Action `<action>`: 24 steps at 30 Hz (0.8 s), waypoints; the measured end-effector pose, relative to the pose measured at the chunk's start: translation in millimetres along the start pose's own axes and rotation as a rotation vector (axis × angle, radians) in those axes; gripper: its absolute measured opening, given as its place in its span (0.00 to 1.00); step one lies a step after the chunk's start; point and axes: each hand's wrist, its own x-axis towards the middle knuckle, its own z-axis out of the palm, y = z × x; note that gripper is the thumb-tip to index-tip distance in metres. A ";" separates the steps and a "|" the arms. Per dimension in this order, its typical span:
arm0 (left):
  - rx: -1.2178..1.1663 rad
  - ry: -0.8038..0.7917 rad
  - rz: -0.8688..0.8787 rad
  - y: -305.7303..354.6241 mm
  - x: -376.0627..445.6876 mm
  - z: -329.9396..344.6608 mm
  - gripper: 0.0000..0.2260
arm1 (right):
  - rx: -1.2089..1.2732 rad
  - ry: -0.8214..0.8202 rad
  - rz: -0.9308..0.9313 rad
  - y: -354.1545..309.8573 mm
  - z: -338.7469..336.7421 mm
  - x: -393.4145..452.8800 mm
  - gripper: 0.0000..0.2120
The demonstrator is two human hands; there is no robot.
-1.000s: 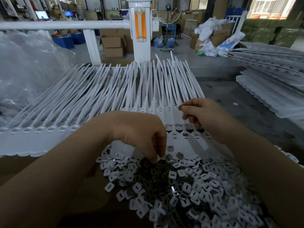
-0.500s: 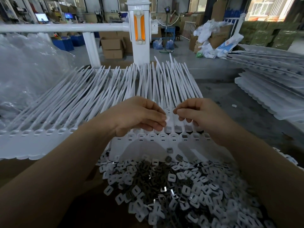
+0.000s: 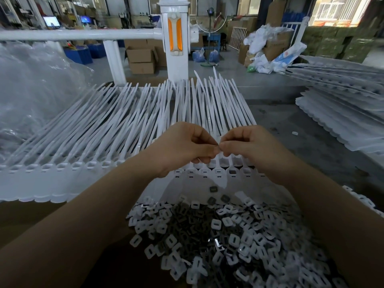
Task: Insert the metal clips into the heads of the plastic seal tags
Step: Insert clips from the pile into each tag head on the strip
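Note:
White plastic seal tags (image 3: 128, 129) lie side by side in a wide sheet, their heads (image 3: 217, 173) in a row toward me. A heap of small metal clips and white caps (image 3: 218, 235) lies in front of them. My left hand (image 3: 185, 146) and my right hand (image 3: 247, 146) hover above the tag heads with fingertips meeting. Both pinch something small between thumb and fingers where they touch; the piece itself is hidden by the fingertips. A few dark clips (image 3: 213, 189) lie loose on the tag sheet below the hands.
More tag sheets (image 3: 340, 113) are stacked at the right. Crumpled clear plastic (image 3: 35, 88) fills the left. A white railing (image 3: 79, 34) and post (image 3: 176, 38) stand behind the tags, with cardboard boxes (image 3: 141, 59) on the floor beyond.
My left hand rose from the clip heap up to the tag heads and met my right hand's fingertips. My right hand shifted slightly left toward it.

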 end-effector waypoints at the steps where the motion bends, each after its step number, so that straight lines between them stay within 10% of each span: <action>1: 0.007 0.014 -0.002 0.1 0.1 1.1 0.03 | 0.010 0.012 0.007 0.5 0.7 0.1 0.05; 6: -0.018 0.060 -0.079 -1.0 0.3 15.1 0.04 | 0.084 0.235 0.110 8.0 2.7 5.7 0.04; 24: 0.317 0.091 -0.062 -5.7 4.2 45.8 0.05 | 0.041 0.165 0.177 16.3 3.5 9.0 0.04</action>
